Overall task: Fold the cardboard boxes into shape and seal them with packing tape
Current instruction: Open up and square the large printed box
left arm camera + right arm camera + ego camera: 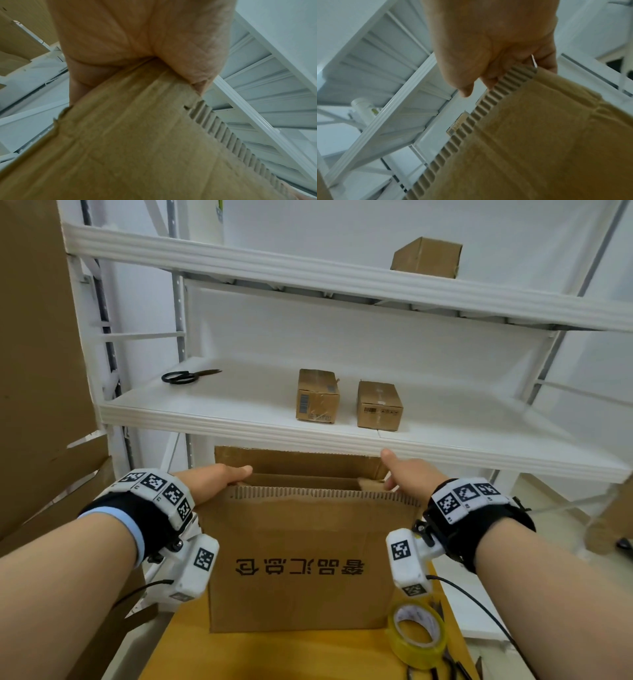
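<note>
While your left hand (pixel 219 479) and right hand (pixel 409 474) pinch the cardboard box (pixel 301 563) flap's corners, fold evenly toward twelve o'clock; tape roll (pixel 418 633) waits at five.

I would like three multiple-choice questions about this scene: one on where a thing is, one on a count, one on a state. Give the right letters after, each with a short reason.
1. Where do the black scissors lie?
A. on the yellow table
B. on the middle shelf, at its left end
C. inside the large box

2. How many small cardboard boxes stand on that middle shelf?
A. one
B. two
C. four

3. What is the state of the large printed cardboard box?
A. top open, flaps not taped
B. sealed with tape
C. lying flat

Answers: 
1 B, the scissors rest on the white shelf, far left. 
2 B, two stand side by side; a third box is on the shelf above. 
3 A, the left hand and right hand grip its top edge and the inside shows; the tape roll sits unused beside it.
</note>
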`<action>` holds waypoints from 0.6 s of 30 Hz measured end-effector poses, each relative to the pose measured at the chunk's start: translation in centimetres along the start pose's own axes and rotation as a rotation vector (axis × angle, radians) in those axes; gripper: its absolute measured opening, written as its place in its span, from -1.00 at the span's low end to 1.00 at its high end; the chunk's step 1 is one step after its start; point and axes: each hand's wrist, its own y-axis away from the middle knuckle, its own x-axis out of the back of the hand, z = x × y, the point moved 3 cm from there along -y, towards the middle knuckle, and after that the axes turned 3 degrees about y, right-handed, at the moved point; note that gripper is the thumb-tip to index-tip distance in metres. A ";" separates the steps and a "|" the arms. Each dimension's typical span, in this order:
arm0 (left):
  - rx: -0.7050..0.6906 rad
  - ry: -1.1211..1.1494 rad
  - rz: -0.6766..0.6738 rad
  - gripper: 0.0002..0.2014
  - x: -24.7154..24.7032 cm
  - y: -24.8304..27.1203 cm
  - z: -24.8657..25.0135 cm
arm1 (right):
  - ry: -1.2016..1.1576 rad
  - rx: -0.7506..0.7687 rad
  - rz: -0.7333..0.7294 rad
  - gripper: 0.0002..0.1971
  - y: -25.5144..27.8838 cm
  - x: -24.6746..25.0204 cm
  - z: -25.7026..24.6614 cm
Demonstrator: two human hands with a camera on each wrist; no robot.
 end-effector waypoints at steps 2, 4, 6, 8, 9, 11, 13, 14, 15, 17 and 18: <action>-0.004 -0.015 0.019 -0.33 0.1 -0.2 -0.1 | -0.026 -0.006 -0.106 -0.16 0.4 -0.5 0.1; -0.021 -0.044 0.044 -0.23 0.3 -0.3 -0.3 | -0.052 -0.035 -0.137 -0.10 0.1 -1.0 0.4; -0.025 -0.069 0.061 -0.11 0.5 -0.5 -0.6 | -0.069 -0.066 -0.093 -0.08 -0.5 -1.2 0.8; -0.038 -0.083 0.073 -0.13 0.4 -0.4 -0.4 | -0.053 -0.074 -0.081 -0.05 -0.9 -1.1 1.0; -0.043 -0.090 0.079 -0.14 0.4 -0.3 -0.4 | -0.056 -0.073 -0.102 -0.04 -0.9 -1.1 1.0; -0.058 -0.093 0.084 -0.07 0.4 -0.1 -0.3 | -0.084 -0.079 -0.142 -0.05 -1.0 -1.1 1.0; -0.084 -0.073 0.039 -0.01 0.4 0.4 0.0 | -0.103 -0.084 -0.142 -0.04 -1.0 -1.1 1.0; -0.099 -0.042 -0.022 -0.03 0.4 0.6 0.1 | -0.116 -0.091 -0.127 -0.03 -1.1 -1.3 1.1; -0.119 0.004 -0.098 -0.07 0.4 1.1 0.3 | -0.132 -0.100 -0.101 -0.02 -1.2 -1.5 1.3; -0.160 0.045 -0.183 -0.10 0.5 2.0 0.5 | -0.154 -0.113 -0.048 -0.02 -1.3 -1.7 1.5; -0.170 0.039 -0.178 -0.09 0.6 2.2 0.5 | -0.172 -0.120 -0.032 -0.03 -1.3 -1.8 1.7</action>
